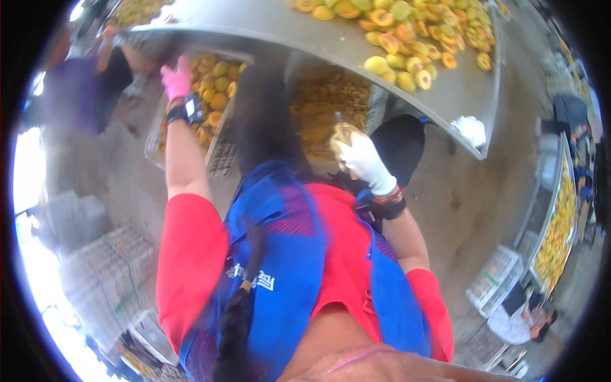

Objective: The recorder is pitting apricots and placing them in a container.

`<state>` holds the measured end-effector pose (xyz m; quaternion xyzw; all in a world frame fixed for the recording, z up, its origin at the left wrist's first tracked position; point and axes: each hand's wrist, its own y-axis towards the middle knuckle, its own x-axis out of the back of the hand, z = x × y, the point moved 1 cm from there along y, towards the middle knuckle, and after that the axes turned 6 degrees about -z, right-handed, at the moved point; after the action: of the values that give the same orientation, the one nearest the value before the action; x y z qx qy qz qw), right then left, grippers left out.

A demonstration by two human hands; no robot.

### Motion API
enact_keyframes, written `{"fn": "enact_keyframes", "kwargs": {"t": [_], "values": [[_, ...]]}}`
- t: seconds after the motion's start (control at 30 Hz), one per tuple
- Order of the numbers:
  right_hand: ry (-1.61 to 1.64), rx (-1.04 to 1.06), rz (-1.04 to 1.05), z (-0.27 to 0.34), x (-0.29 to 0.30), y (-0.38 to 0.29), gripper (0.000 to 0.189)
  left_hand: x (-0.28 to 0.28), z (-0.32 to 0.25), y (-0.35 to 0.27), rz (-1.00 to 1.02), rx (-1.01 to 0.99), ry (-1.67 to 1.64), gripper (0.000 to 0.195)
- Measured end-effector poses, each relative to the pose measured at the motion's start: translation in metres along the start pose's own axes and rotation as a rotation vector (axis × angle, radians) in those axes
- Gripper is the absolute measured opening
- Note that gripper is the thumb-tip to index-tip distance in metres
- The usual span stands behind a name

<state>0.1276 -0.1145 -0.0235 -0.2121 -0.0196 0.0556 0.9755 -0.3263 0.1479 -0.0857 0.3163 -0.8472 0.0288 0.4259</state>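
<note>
My left hand (176,81), in a pink glove, is at the left edge of a white plastic crate (221,152) filled with halved yellow-orange stone fruit (208,83). Its fingers are spread and no fruit shows in it. My right hand (359,155) wears a white glove with soiled, brownish fingers, closed around a small tool whose short metallic tip (339,117) sticks out; the rest of the tool is hidden. Behind that hand, a container of brown fruit stones (324,100) stands below the metal table (286,26). More halved fruit (405,38) lies on the table.
The table's raised rim runs across in front of me, with a white bundle (470,130) at its corner. A person in purple (79,90) is close on the left. Stacked crates (112,272) stand at the lower left. Another fruit-covered table (556,229) and a co-worker (513,324) are at right.
</note>
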Motion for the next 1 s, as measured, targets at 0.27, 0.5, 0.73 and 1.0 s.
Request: {"fn": "enact_keyframes", "kwargs": {"t": [0.27, 0.5, 0.73, 1.0], "values": [[0.034, -0.057, -0.134, -0.004, 0.005, 0.003, 0.016, -0.051, -0.191, -0.150, 0.359, -0.714, -0.261, 0.041], [-0.281, 0.474, -0.415, -0.025, 0.021, -0.003, 0.018, -0.140, -0.310, -0.262, 0.836, -0.968, -0.004, 0.062], [0.007, 0.328, -0.459, -0.029, 0.033, -0.020, 0.012, -0.148, -0.293, -0.259, 1.043, -0.671, -0.415, 0.061], [-0.318, 0.614, -0.519, -0.003, 0.033, -0.007, 0.013, -0.049, -0.251, -0.253, 1.421, -0.048, -1.030, 0.058]]}}
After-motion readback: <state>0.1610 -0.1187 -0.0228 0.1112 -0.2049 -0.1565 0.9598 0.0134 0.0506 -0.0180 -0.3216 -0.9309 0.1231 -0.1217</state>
